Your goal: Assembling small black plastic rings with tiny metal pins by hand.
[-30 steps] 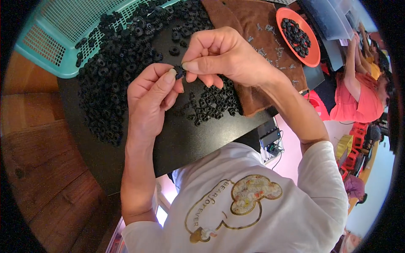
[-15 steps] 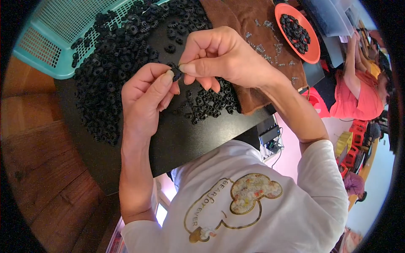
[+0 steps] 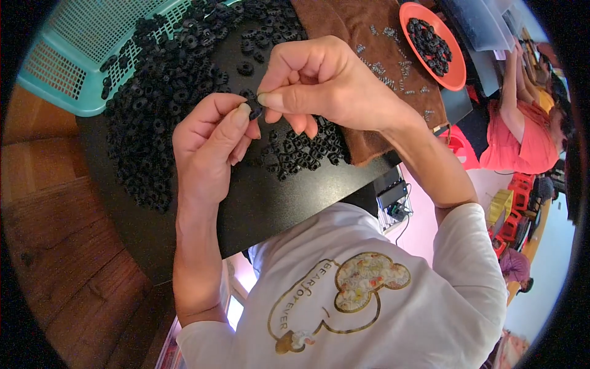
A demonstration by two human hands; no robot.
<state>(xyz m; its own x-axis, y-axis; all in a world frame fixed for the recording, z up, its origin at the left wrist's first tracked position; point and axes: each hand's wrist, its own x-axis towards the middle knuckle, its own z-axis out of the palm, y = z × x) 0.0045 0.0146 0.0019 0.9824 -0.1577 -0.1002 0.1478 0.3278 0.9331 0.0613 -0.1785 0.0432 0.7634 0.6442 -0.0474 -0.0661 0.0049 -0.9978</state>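
Observation:
My left hand pinches a small round black plastic part with a toothed edge between thumb and fingertips. Thumb and forefinger of my right hand are pressed together at the top of that part; what sits between them, if anything, is too small to make out. Left of my hands spreads a big heap of black toothed wheels. Smaller black plastic pieces lie just below my right hand. On a brown cloth to the right lie several small metal springs.
A green mesh basket lies at the far left, with black wheels spilling from it. An orange plate holding black parts stands at the far right. The dark tabletop ends close to my body. Another person sits beyond on the right.
Both hands have shifted very slightly left, staying together at the black part. Their pinching grip looks the same.

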